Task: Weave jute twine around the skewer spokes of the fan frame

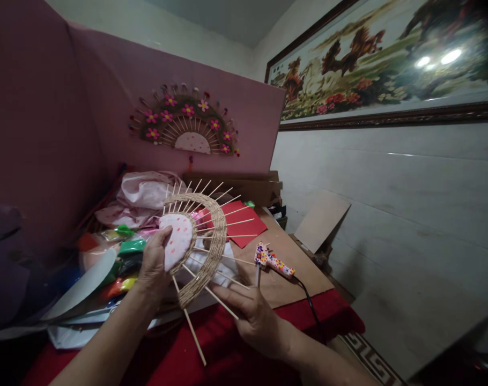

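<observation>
A half-made fan [217, 236] is held up over the table, its thin wooden sticks spreading out from a padded, spotted half-circle. A band of twisted brown cord is woven through the sticks. My left hand [153, 260] grips the padded half-circle, thumb on its front face. At the lower right edge, my right hand [254, 316] has its fingers closed about the sticks, close to the cord band; part of its grip is hidden. A flower-patterned glue gun [274, 261] lies on a brown board [300, 284] to the right, with its black cable trailing down.
A finished flowered fan [187, 126] is fixed to the pink panel [244, 128] behind. Red sheets [250, 230] lie on the board. Colourful plastic packets [127, 246] and pink cloth [143, 193] crowd the left side. A red cloth [328, 311] covers the table.
</observation>
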`<state>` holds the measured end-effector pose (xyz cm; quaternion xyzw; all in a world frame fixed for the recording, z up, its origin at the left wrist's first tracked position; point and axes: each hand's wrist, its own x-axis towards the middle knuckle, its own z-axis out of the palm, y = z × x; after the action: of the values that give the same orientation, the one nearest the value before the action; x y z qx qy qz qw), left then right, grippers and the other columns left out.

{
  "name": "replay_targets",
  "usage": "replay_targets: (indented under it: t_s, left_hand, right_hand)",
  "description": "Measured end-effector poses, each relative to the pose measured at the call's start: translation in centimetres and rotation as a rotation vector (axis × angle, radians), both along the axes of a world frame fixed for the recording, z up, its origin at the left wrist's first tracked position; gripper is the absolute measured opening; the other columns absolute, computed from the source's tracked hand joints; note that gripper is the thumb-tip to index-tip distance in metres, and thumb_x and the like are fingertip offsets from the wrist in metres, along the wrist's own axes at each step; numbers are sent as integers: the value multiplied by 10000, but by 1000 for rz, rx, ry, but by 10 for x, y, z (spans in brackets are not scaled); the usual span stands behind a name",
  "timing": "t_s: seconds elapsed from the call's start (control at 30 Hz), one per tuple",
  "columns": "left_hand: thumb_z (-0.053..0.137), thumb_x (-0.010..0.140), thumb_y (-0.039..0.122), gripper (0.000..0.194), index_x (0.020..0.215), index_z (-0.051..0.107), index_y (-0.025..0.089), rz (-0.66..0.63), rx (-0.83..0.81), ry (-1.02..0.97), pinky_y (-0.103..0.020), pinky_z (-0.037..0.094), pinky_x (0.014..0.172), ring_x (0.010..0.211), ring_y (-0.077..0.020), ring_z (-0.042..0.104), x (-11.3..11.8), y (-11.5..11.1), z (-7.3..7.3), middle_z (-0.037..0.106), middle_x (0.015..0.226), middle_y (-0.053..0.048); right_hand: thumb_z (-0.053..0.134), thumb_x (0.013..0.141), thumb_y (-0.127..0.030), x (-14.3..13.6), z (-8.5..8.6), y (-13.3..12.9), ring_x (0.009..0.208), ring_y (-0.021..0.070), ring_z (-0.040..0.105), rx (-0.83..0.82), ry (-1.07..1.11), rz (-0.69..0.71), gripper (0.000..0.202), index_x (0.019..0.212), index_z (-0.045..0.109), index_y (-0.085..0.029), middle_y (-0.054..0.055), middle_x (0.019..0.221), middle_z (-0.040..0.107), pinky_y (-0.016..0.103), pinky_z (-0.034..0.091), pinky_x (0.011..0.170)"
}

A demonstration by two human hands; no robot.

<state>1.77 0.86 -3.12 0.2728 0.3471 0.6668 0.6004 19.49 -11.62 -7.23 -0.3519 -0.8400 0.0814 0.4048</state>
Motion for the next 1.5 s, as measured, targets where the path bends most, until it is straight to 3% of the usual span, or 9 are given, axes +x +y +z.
replay_targets:
  t_s: [0.17, 0.47, 0.57, 0.77, 0.97, 1.23, 1.37, 1.5]
  left_hand:
    - [499, 787, 205, 249, 987, 603, 99, -80, -35, -118, -265, 540, 548, 565, -159, 640, 5, -3, 2, 689, 709, -70]
    - [383, 889, 282, 319, 1010, 590, 73, -101, -122, -212, -248, 527, 463, 470, -148, 619, 11, -16, 18, 673, 613, -62]
    - [404, 878, 277, 312, 1005, 589, 61, -121, -126, -216, -254, 529, 460, 446, -157, 611, 9, -17, 20, 663, 580, -70]
    - [477, 783, 100, 191, 930, 591, 61, -225, -84, -180, -262, 525, 438, 465, -187, 628, 8, -18, 19, 673, 592, -86]
    - [460, 781, 113, 148, 836, 594, 79, -240, -65, -226, -260, 541, 478, 494, -175, 637, 8, -17, 18, 678, 602, -85]
    - [505, 757, 128, 127, 825, 609, 103, -128, 7, -241, -237, 551, 550, 527, -145, 642, 9, -14, 16, 687, 637, -48]
    - [549, 718, 118, 100, 798, 607, 104, -68, 41, -255, -230, 550, 568, 507, -133, 626, 10, -11, 13, 679, 632, -41]
    - [587, 691, 111, 106, 794, 611, 122, 3, 44, -268, -220, 546, 564, 530, -129, 627, 11, -10, 11, 679, 663, -31]
  right_hand:
    - [409, 721, -20, -10, -4, 4, 854, 175, 593, 8, 54, -82, 608, 1283, 446, -248, 50, 850, 632, 342, 458, 840]
    - [415, 793, -67, -15, -6, 5, 681, 152, 564, 66, 157, -138, 475, 1240, 496, -208, 43, 724, 602, 281, 486, 663]
    - [417, 791, -56, -13, -9, 4, 740, 153, 583, 91, 180, -137, 493, 1251, 487, -217, 51, 792, 631, 284, 494, 698]
    - [437, 772, -29, -9, -12, 5, 907, 158, 617, 138, 197, -126, 541, 1263, 467, -255, 58, 1039, 655, 327, 496, 814]
    - [421, 759, -26, -9, -8, -1, 899, 159, 630, 59, 214, -137, 543, 1254, 483, -241, 60, 1026, 660, 315, 510, 813]
    - [457, 826, -94, -13, -15, -8, 1035, 169, 589, -97, 366, -59, 413, 1214, 526, -218, 76, 1143, 616, 313, 480, 893]
    - [485, 841, -163, -12, -11, -14, 945, 161, 630, -219, 418, -119, 318, 1136, 593, -215, 58, 1012, 675, 280, 503, 838]
    - [495, 841, -202, -14, -4, -18, 787, 150, 650, -240, 382, -176, 258, 1054, 641, -192, 52, 866, 696, 252, 516, 720]
